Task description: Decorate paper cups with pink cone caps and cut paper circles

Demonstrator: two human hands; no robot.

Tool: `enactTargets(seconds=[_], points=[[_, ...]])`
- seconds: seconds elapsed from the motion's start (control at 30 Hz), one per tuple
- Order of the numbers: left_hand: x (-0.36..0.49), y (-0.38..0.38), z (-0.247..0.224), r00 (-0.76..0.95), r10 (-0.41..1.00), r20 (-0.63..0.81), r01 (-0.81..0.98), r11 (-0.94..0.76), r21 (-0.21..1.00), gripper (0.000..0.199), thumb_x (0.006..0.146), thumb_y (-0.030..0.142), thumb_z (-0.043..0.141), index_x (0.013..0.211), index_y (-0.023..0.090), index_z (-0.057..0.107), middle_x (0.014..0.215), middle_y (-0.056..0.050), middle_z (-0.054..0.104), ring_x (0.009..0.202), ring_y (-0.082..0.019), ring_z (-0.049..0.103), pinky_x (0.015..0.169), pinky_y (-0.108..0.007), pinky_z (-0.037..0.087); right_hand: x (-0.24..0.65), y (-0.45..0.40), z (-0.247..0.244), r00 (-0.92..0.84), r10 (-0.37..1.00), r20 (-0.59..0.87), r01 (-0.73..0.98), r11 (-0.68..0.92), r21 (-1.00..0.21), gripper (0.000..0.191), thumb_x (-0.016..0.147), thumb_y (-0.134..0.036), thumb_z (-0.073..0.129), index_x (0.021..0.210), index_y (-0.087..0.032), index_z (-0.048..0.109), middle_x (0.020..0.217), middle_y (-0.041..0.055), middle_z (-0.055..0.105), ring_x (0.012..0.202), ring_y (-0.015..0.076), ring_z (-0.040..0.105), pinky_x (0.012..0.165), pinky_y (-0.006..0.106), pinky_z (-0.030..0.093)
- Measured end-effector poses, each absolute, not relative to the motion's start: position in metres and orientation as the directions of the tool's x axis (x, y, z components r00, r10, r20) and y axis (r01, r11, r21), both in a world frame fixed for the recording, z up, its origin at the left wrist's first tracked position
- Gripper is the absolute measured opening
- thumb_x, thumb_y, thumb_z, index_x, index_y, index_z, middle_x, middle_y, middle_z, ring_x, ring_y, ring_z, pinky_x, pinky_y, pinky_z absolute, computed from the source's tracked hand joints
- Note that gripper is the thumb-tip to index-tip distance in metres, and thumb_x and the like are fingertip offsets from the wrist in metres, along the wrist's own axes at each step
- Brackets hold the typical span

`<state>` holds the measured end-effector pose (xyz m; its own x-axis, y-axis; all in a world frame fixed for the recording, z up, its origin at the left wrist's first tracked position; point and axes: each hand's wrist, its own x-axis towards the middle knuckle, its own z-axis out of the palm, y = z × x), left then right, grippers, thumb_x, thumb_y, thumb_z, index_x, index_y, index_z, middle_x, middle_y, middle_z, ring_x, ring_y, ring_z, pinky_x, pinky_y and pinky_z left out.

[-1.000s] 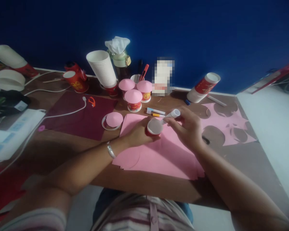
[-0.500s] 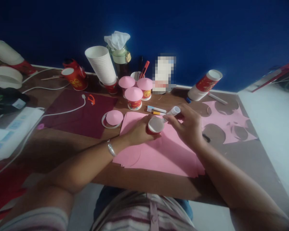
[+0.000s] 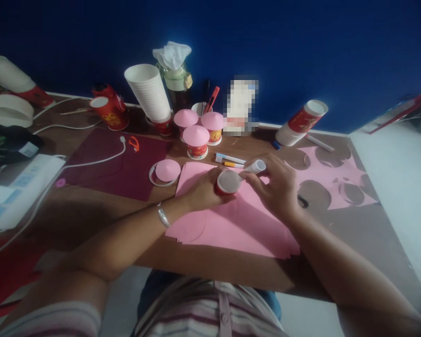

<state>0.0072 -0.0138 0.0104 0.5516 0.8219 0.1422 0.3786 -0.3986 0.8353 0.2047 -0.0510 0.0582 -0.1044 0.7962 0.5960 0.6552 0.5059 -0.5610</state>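
My left hand is wrapped round a red paper cup, held bottom up above a stack of pink paper. In my right hand is a white glue stick, gripped between thumb and fingers and tilted, with its lower end at the cup's rim. Whether the tip touches the rim is hard to make out. Beyond the hands stand three small red cups with pink cone tops. To the left of the stack, a pink cone lies on a white ring.
Markers lie behind the pink stack. Tall stacked white cups and a bottle topped with tissue stand at the back. Pink paper scraps with round holes lie right. A white cable crosses the left side.
The hands, cup and glue stick have shifted very slightly to the right in view, along with the whole scene. Both grips look the same.
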Motion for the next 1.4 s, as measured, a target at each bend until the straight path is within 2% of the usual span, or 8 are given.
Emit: enactTargets(seconds=[0.17,0.4,0.57,0.7,0.83,1.03,1.2,1.4], points=[[0.007,-0.014,0.009,0.543,0.827,0.145,0.389,-0.400,0.830,0.053,0.073,0.035,0.085,0.120,0.024,0.063,0.114,-0.004,0.075,0.100,-0.025,0.072,0.085,-0.039,0.059,0.206,-0.050,0.059,-0.068,0.787,0.613,0.597,0.524,-0.607,0.010,0.091,-0.027,0.073,0.084,-0.028,0.066,0.078,0.0044,0.068,0.065,0.0201,0.060,0.056,0.035,0.046],[0.006,-0.014,0.004,0.539,0.829,0.152,0.348,-0.383,0.856,0.056,0.072,0.035,0.086,0.121,0.024,0.061,0.113,-0.003,0.075,0.097,-0.023,0.072,0.084,-0.037,0.059,0.207,-0.055,0.062,-0.116,0.814,0.569,0.588,0.518,-0.621,0.012,0.092,-0.036,0.072,0.085,-0.027,0.069,0.084,0.0036,0.072,0.075,0.0215,0.066,0.067,0.037,0.052],[0.007,-0.014,0.008,0.533,0.835,0.138,0.381,-0.383,0.842,0.052,0.072,0.034,0.086,0.116,0.024,0.061,0.110,-0.003,0.075,0.097,-0.024,0.071,0.083,-0.038,0.058,0.211,-0.050,0.057,-0.090,0.811,0.579,0.607,0.505,-0.614,0.012,0.091,-0.032,0.073,0.081,-0.027,0.069,0.080,0.0048,0.071,0.069,0.0203,0.062,0.060,0.035,0.048],[0.006,-0.014,0.011,0.532,0.839,0.117,0.403,-0.372,0.836,0.052,0.072,0.034,0.084,0.116,0.024,0.059,0.111,-0.003,0.074,0.096,-0.024,0.071,0.080,-0.037,0.057,0.212,-0.047,0.053,-0.025,0.839,0.544,0.531,0.472,-0.704,0.007,0.090,-0.027,0.074,0.084,-0.025,0.070,0.085,0.0033,0.071,0.071,0.0180,0.062,0.061,0.033,0.050],[0.003,-0.011,0.018,0.616,0.783,0.089,0.415,-0.419,0.808,0.042,0.078,0.034,0.079,0.114,0.024,0.061,0.109,-0.002,0.075,0.096,-0.023,0.071,0.081,-0.035,0.057,0.209,-0.046,0.054,-0.006,0.871,0.492,0.450,0.441,-0.776,0.007,0.090,-0.029,0.074,0.090,-0.023,0.071,0.088,0.0025,0.070,0.073,0.0164,0.064,0.063,0.032,0.053],[0.001,-0.010,0.026,0.685,0.728,0.024,0.416,-0.419,0.807,0.049,0.082,0.037,0.073,0.128,0.027,0.059,0.119,-0.003,0.074,0.104,-0.024,0.071,0.082,-0.035,0.058,0.206,-0.043,0.059,-0.144,0.844,0.516,0.535,0.505,-0.677,0.012,0.094,-0.032,0.070,0.088,-0.022,0.070,0.083,0.0029,0.069,0.075,0.0177,0.063,0.064,0.032,0.050],[0.003,-0.011,0.027,0.679,0.734,-0.007,0.408,-0.369,0.835,0.047,0.081,0.034,0.073,0.125,0.024,0.059,0.121,-0.003,0.073,0.108,-0.024,0.070,0.085,-0.034,0.057,0.205,-0.038,0.060,-0.132,0.839,0.528,0.599,0.492,-0.632,0.014,0.094,-0.030,0.069,0.085,-0.020,0.067,0.080,0.0028,0.067,0.070,0.0159,0.059,0.063,0.031,0.046],[0.001,-0.009,0.023,0.682,0.730,0.033,0.375,-0.389,0.841,0.040,0.078,0.032,0.075,0.115,0.023,0.060,0.112,-0.003,0.074,0.101,-0.023,0.070,0.085,-0.035,0.055,0.206,-0.036,0.061,-0.100,0.852,0.514,0.620,0.457,-0.638,0.015,0.093,-0.027,0.069,0.080,-0.019,0.067,0.076,0.0018,0.064,0.066,0.0150,0.055,0.061,0.030,0.043]])
